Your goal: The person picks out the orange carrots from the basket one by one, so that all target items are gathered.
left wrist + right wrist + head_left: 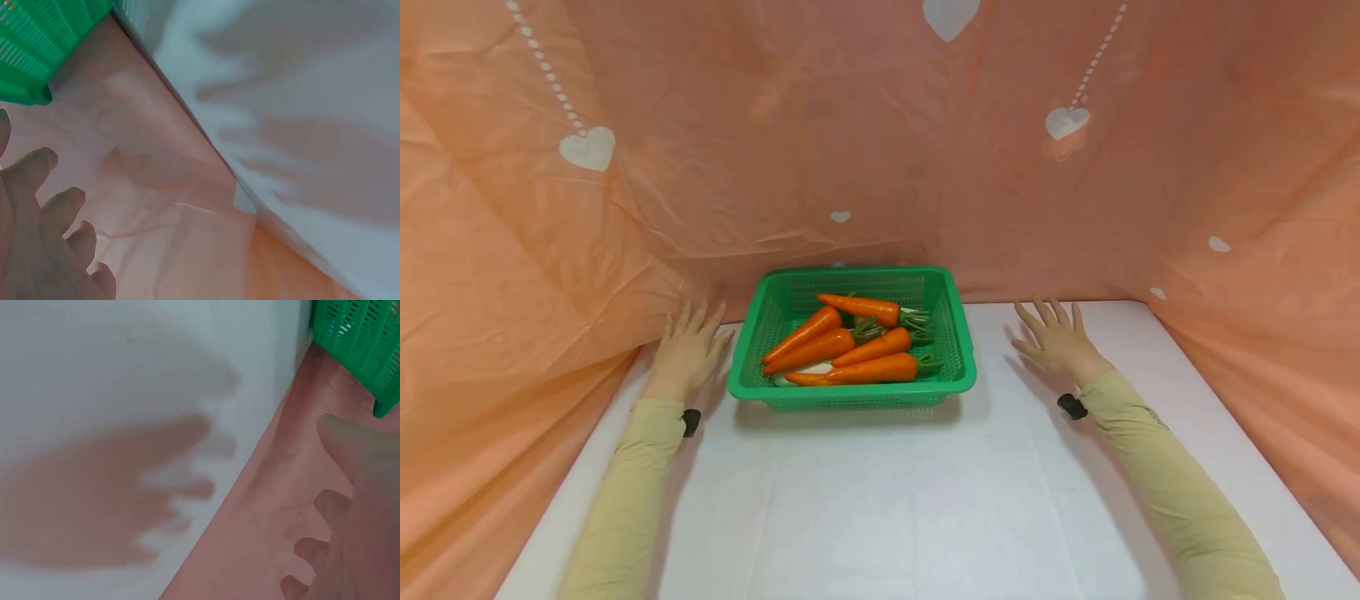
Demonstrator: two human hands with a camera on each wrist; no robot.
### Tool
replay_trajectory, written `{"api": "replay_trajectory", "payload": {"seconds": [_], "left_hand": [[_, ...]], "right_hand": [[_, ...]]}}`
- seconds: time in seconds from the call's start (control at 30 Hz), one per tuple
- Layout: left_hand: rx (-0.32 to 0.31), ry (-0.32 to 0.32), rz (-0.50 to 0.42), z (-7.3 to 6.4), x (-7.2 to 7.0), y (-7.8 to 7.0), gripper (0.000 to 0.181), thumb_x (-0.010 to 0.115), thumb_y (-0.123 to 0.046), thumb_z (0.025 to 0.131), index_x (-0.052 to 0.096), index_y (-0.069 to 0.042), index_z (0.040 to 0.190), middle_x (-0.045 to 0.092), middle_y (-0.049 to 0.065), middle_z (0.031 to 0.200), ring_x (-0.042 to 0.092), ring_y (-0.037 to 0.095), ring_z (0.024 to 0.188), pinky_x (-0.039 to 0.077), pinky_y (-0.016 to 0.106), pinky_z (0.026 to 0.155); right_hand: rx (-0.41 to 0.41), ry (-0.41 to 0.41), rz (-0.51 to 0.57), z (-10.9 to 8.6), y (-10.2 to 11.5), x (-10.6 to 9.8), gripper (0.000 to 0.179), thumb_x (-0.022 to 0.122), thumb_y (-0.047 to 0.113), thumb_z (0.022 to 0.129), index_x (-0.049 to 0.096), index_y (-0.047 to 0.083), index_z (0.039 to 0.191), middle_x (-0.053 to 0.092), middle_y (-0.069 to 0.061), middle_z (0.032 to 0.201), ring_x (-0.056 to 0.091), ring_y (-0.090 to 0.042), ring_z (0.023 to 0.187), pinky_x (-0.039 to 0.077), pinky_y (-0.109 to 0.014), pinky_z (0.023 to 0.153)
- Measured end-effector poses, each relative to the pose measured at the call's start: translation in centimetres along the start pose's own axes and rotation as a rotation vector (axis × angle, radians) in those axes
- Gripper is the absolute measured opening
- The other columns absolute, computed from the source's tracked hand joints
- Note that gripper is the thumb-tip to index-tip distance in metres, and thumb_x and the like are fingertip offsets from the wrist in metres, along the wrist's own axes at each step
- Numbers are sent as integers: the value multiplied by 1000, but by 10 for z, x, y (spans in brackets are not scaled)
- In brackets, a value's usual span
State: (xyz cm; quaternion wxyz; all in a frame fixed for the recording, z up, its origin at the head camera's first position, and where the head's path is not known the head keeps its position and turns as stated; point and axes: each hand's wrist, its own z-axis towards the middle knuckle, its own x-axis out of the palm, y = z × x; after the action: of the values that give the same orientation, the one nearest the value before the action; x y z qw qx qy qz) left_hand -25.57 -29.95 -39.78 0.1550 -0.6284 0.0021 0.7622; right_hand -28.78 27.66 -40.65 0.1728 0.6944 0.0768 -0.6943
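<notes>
Apparently, the work stands at a moment of readiness or of rest, because neither hand has hold of anything. The left hand (pixel 687 354) and the right hand (pixel 1057 342) are at the two sides of the green basket (pixel 853 390), their fingers extended and spread. Both are apart from it, the left one being nearer. The basket stands on the white table (pixel 880 500), near its back edge, in front of the peach-coloured cloth (pixel 880 158). Inside it, the carrots (pixel 876 368) lie loosely across one another. A next move upon them would probably call for one hand to come over the rim and take a single carrot, with care for the leafy tops, which may catch.

Only the head view looks into the basket. In the wrist views one sees just its slotted outer wall at a corner, and the carrots cannot be made out. These views, however, show the fingers more closely: slightly bent, with nothing between them. The right wrist view also shows a broad shadow (pixel 125 500) on the table, well separated from the hand, which suggests that this hand is lifted.
</notes>
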Motion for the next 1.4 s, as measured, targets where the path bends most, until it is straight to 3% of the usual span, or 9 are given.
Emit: {"api": "replay_trajectory", "payload": {"seconds": [0.13,0.3,0.47,0.63,0.73,0.83,0.93,1.17,1.4], "left_hand": [[21,-30,-24,0,-2,2,56,36,-34,105,31,2,147,21,35,147,8,51,138,-1,61,109],[43,-37,-192,0,-14,-2,55,35,-32,105,36,10,142,31,35,142,24,53,131,17,63,106],[24,28,-368,-2,-27,-8,55,32,-30,106,35,13,141,33,35,141,27,52,131,23,61,104],[-27,123,-651,-1,-28,-4,59,30,-32,106,26,12,144,35,36,139,44,51,118,44,52,93],[-65,197,-838,-2,-30,-4,60,35,-32,105,23,12,145,40,37,131,56,46,105,51,46,85],[-77,255,-949,-3,-32,-7,57,42,-28,104,27,8,145,46,32,125,61,37,99,53,41,83],[-82,314,-995,-5,-31,-9,57,48,-27,102,29,2,147,50,27,125,63,25,97,54,36,81],[-125,364,-1012,-6,-29,-15,64,60,-16,96,27,0,148,46,25,124,64,23,93,55,37,79],[-149,372,-998,-5,-29,-16,67,62,-13,94,26,-3,150,39,28,128,63,20,90,55,36,76]], "right_hand": [[-35,-15,-13,-1,-3,-6,68,50,38,99,25,3,150,13,-27,153,5,-48,138,-1,-67,105],[-110,-35,70,3,-4,-23,63,53,32,99,32,-7,144,26,-32,145,21,-52,133,15,-65,105],[-148,-21,305,5,1,-43,61,53,27,99,32,-10,143,34,-31,143,30,-48,131,24,-59,106],[-120,12,561,7,10,-57,61,53,28,99,30,-3,147,40,-26,141,38,-44,128,32,-57,102],[-102,41,693,9,17,-63,58,52,27,100,31,2,148,43,-23,139,43,-41,125,36,-54,101],[-108,56,803,12,25,-67,53,49,21,102,31,3,148,43,-22,140,44,-39,125,38,-50,101],[-140,54,888,16,33,-71,49,47,14,102,32,-2,146,43,-24,139,44,-39,125,40,-46,101],[-203,57,916,27,53,-80,45,50,17,101,41,2,142,50,-20,135,52,-35,118,44,-42,97],[-315,179,951,42,81,-80,46,55,16,99,42,4,142,50,-22,133,51,-35,119,42,-41,99]]}}
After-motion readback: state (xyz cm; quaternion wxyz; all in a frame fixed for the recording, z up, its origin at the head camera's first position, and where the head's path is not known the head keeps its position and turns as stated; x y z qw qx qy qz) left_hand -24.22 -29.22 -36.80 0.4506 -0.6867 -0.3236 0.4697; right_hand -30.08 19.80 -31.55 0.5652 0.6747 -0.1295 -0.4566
